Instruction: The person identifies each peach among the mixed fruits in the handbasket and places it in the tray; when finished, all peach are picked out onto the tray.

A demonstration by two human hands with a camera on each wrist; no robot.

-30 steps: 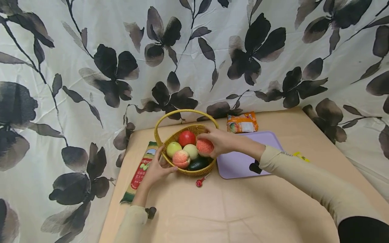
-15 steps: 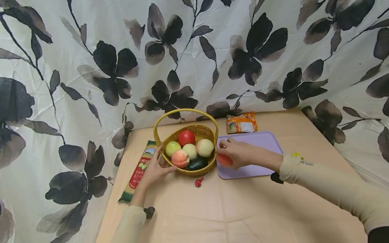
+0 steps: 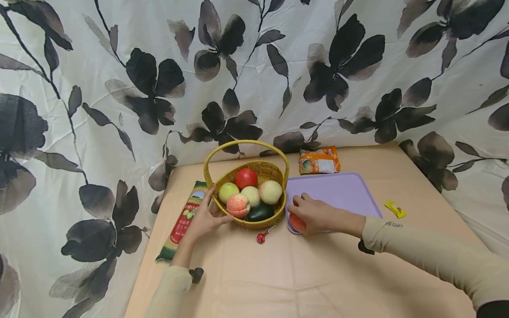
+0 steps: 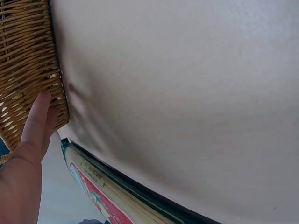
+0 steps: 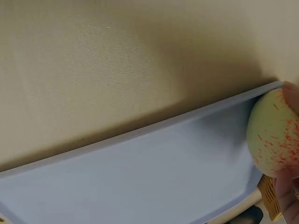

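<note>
My right hand (image 3: 316, 215) grips a red-and-yellow peach (image 5: 268, 135) at the near left corner of the lilac tray (image 3: 334, 190). In the right wrist view the peach sits against the tray's corner, with fingertips on both sides of it. My left hand (image 3: 204, 223) rests against the left side of a yellow wicker basket (image 3: 254, 225); in the left wrist view straight fingers (image 4: 35, 121) lie along its woven wall. Inside the basket are a red fruit (image 3: 246, 178), a green one (image 3: 228, 192), two pale ones, another peach (image 3: 238, 206) and a dark green avocado-like fruit (image 3: 260, 212).
A long red-and-green noodle packet (image 3: 180, 227) lies left of the basket, beneath my left forearm. An orange snack bag (image 3: 319, 160) lies behind the tray. A red lollipop (image 3: 260, 238) lies before the basket, a yellow-wrapped sweet (image 3: 395, 209) right of the tray.
My right hand has lifted the peach out of the basket and carried it right, then down to the tray's corner. A pale fruit it covered now shows. The left hand has stayed at the basket.
</note>
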